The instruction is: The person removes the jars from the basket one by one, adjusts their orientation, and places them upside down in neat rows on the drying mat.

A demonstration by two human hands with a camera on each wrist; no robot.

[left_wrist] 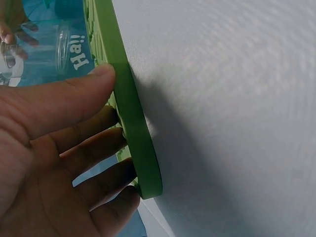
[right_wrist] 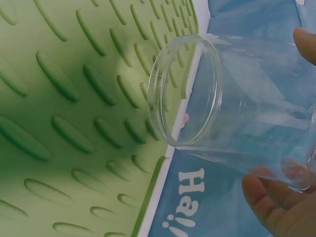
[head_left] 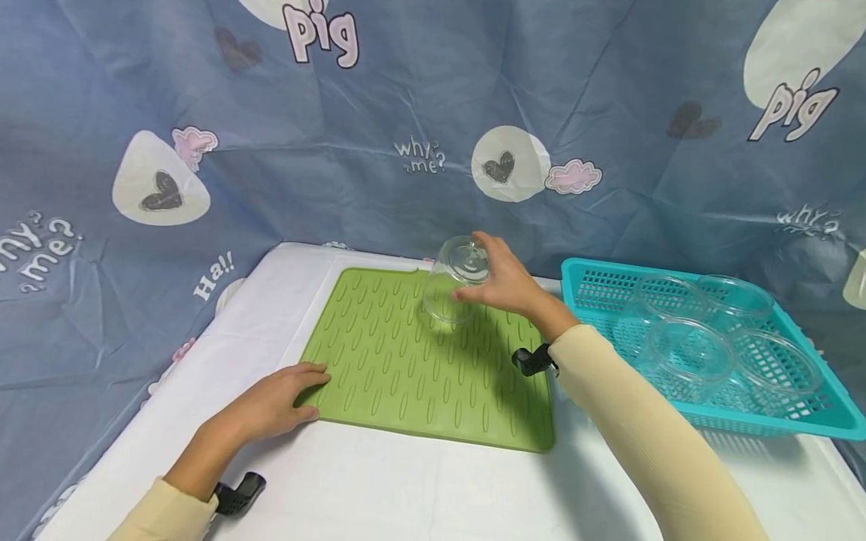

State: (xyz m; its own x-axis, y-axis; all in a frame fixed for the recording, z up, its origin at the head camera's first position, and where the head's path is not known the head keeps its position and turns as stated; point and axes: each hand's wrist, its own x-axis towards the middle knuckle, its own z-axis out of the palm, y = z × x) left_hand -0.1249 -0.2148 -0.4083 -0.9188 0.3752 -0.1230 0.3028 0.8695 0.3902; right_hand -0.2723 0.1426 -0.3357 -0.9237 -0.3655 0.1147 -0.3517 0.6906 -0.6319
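Observation:
My right hand [head_left: 504, 278] grips a clear see-through cup [head_left: 443, 289] near its base, over the back part of a green ridged mat [head_left: 406, 361]. The cup is upside down and a little tilted, its wide rim towards the mat. In the right wrist view a gap seems to show between the cup's rim [right_wrist: 185, 91] and the ridges, with fingers [right_wrist: 264, 200] and thumb on opposite sides of the cup. My left hand [head_left: 271, 402] rests at the mat's front left corner, its fingers relaxed. The left wrist view shows thumb and fingertips touching the mat's edge [left_wrist: 136, 133].
A turquoise basket [head_left: 683, 415] stands to the right of the mat, with several clear round-rimmed cups [head_left: 690, 349] inside. White cloth [head_left: 406, 488] covers the table. A blue printed sheet [head_left: 379, 203] hangs behind it and along the left side.

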